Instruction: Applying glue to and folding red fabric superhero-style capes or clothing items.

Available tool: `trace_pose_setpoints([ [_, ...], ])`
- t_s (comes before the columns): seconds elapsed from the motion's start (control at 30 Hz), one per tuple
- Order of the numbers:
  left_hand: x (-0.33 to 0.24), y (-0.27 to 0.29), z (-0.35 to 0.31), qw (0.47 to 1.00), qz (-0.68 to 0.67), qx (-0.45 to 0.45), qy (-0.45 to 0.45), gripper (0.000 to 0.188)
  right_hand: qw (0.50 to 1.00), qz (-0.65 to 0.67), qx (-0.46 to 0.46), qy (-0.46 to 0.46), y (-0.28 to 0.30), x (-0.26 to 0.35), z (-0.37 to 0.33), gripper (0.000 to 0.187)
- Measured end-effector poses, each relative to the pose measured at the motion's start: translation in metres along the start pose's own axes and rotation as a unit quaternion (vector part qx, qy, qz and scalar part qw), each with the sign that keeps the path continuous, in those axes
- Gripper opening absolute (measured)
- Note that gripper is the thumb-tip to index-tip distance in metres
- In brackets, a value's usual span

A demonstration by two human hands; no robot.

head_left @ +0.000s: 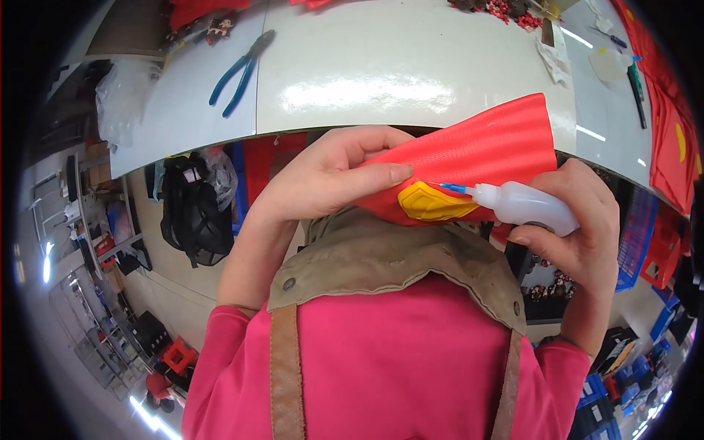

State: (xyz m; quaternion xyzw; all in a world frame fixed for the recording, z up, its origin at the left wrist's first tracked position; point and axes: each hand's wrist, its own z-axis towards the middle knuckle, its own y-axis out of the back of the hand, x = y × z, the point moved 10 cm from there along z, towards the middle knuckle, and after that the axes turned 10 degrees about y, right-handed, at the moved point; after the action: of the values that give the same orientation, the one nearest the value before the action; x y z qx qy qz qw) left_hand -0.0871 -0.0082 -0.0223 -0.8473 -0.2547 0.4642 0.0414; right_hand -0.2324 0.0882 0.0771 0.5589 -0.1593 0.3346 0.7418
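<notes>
A red, ribbed, flexible sheet (pixel 480 136) spreads in front of my apron, with a yellow raised emblem (pixel 433 203) on its near side. My left hand (pixel 345 169) pinches the sheet's left part, thumb on top just above the emblem. In my right hand (pixel 579 227) is a translucent white squeeze bottle (pixel 535 207), lying nearly level and pointing left. Its thin blue nozzle tip (pixel 453 188) sits at the upper edge of the emblem. Whether the tip touches the surface I cannot tell.
Blue-handled pliers (pixel 240 73) lie on the white table (pixel 330 51), left of the middle. Small red and dark parts (pixel 506 11) are heaped at the far edge. Red pieces (pixel 671 139) cover the right side, near another squeeze bottle (pixel 610 64). A black backpack (pixel 192 209) hangs below the table at left.
</notes>
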Motion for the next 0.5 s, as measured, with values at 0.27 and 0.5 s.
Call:
trace_pose_setpoints([
  [0.27,-0.0009,-0.0008,0.0014,1.000,0.009,-0.014,0.012,0.031,0.998,-0.048,0.023,0.030,-0.0036,0.0048,0.0058,0.039],
  [0.5,-0.0013,0.0009,0.0020,0.999,-0.011,-0.029,0.022,0.033,0.997,-0.059,0.035,0.026,-0.0073,0.0025,0.0063,0.044],
])
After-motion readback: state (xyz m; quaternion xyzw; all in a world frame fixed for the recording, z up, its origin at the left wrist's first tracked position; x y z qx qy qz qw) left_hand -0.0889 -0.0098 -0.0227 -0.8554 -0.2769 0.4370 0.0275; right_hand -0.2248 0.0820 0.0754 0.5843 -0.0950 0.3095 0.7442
